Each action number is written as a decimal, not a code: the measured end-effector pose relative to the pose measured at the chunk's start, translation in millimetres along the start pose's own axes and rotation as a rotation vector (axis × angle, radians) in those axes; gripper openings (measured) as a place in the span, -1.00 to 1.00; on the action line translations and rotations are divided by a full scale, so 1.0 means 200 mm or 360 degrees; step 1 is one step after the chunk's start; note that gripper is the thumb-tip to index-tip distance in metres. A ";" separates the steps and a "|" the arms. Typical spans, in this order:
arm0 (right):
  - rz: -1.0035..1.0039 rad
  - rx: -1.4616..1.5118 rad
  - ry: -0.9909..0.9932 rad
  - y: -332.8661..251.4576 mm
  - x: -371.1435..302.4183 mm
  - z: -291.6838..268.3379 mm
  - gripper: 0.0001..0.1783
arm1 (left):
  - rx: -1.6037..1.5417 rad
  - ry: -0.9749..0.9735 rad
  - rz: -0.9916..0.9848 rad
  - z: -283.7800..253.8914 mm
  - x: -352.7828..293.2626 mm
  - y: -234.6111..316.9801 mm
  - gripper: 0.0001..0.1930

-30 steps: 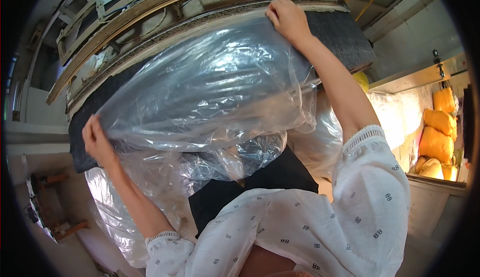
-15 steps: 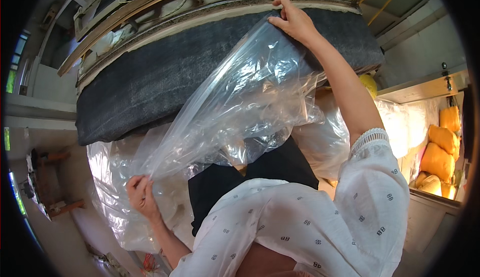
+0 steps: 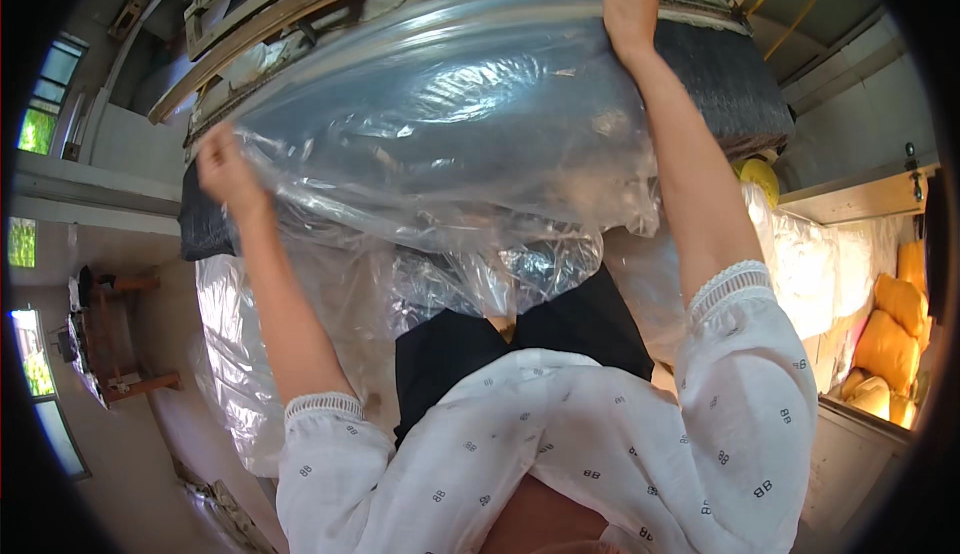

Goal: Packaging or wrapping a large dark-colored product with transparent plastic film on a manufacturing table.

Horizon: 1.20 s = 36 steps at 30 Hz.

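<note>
- Since it spreads broadly beneath the clear plastic sheet, the dark-covered desk shows bluish through it.
- That sheet spans most of the desk, its far edge drawn long between two grips, its near part sagging toward the black-clad lap.
- Right hand: curled, pinching the right end.
- Left hand: blurred, apparently pinching the left end.

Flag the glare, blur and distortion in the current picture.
Head view: bright glare streaks the film; head view: the left hand looks blurred; head view: the pale sheeting at right is nearly washed out; head view: the wooden rail bows with the fisheye, and the corners go black.
</note>
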State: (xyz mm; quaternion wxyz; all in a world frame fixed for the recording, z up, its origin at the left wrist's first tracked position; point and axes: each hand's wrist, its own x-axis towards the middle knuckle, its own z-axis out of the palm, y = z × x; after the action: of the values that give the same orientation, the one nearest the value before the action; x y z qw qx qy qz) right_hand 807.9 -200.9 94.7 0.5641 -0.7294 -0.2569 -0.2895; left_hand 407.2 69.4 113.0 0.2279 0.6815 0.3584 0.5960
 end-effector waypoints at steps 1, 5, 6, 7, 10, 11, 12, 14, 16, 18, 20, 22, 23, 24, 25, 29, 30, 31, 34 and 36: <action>0.0169 -0.0103 -0.0028 0.08 -0.05 0.03 -0.76 | 0.0067 -0.0012 -0.0173 0.09 0.02 -0.21 -0.80; 0.0293 -0.0243 -0.0247 0.13 -0.05 0.01 -0.76 | -0.0161 -0.0228 -0.0390 0.30 0.10 -0.35 -0.73; 0.0283 -0.0268 -0.0250 0.16 -0.03 -0.01 -0.76 | -0.0086 -0.0238 -0.0415 0.36 0.11 -0.31 -0.74; 0.0184 -0.0385 -0.0235 0.20 -0.01 -0.01 -0.76 | -0.0105 -0.0233 -0.0469 0.41 0.12 -0.28 -0.77; 0.0078 -0.0535 -0.0243 0.25 0.02 0.00 -0.77 | -0.0068 -0.0249 -0.0510 0.48 0.14 -0.26 -0.74; 0.0079 -0.0563 -0.0261 0.26 0.02 0.00 -0.77 | -0.0074 -0.0250 -0.0520 0.49 0.15 -0.26 -0.74; 0.0077 -0.0575 -0.0267 0.25 0.02 -0.01 -0.77 | 0.0166 -0.0242 -0.0394 0.48 0.15 -0.22 -0.73; 0.0160 -0.0621 -0.0145 0.19 0.00 -0.01 -0.72 | 0.0419 -0.0239 -0.0282 0.47 0.15 -0.22 -0.71; 0.0180 -0.0615 -0.0126 0.17 0.00 -0.02 -0.68 | 0.0568 -0.0125 -0.0220 0.48 0.18 -0.24 -0.69; 0.0197 -0.0598 -0.0106 0.16 0.00 -0.01 -0.63 | 0.0580 -0.0129 -0.0203 0.45 0.20 -0.31 -0.70; 0.0237 -0.0533 -0.0118 0.15 -0.01 0.01 -0.58 | 0.0246 -0.0206 -0.0416 0.40 0.24 -0.45 -0.70; 0.0276 -0.0515 -0.0030 0.20 0.00 -0.03 -0.58 | 0.0019 -0.0281 -0.0718 0.44 0.21 -0.36 -0.73; 0.0313 -0.0451 0.0047 0.21 0.00 -0.03 -0.57 | -0.0118 -0.0313 -0.0754 0.43 0.21 -0.37 -0.75; 0.0316 -0.0463 0.0039 0.22 0.01 -0.04 -0.57 | -0.0255 -0.0338 -0.0796 0.42 0.21 -0.36 -0.77; 0.0324 -0.0405 0.0055 0.23 0.02 -0.05 -0.57 | -0.0265 -0.0352 -0.0805 0.41 0.21 -0.33 -0.79; 0.0338 -0.0335 0.0061 0.25 0.03 -0.06 -0.57 | -0.0397 -0.0382 -0.0863 0.39 0.23 -0.32 -0.77; 0.0343 -0.0302 0.0073 0.25 0.04 -0.07 -0.56 | -0.0409 -0.0395 -0.0857 0.39 0.23 -0.33 -0.77; 0.0345 -0.0303 0.0090 0.25 0.05 -0.07 -0.56 | -0.0361 -0.0419 -0.0830 0.37 0.24 -0.36 -0.76; 0.0393 -0.0393 0.0141 0.17 0.06 -0.06 -0.52 | 0.0278 -0.0389 -0.0154 0.37 0.22 -0.38 -0.63; 0.0566 -0.1120 -0.0584 0.06 0.02 -0.13 -0.46 | 0.0750 -0.0649 0.0240 0.36 0.14 -0.30 -0.67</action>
State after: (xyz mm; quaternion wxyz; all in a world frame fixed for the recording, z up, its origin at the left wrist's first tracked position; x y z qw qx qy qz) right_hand 815.8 -228.3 94.5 0.2673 -0.9495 -0.1089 -0.1233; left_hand 464.6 138.2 73.1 0.0861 0.8456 0.3819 0.3629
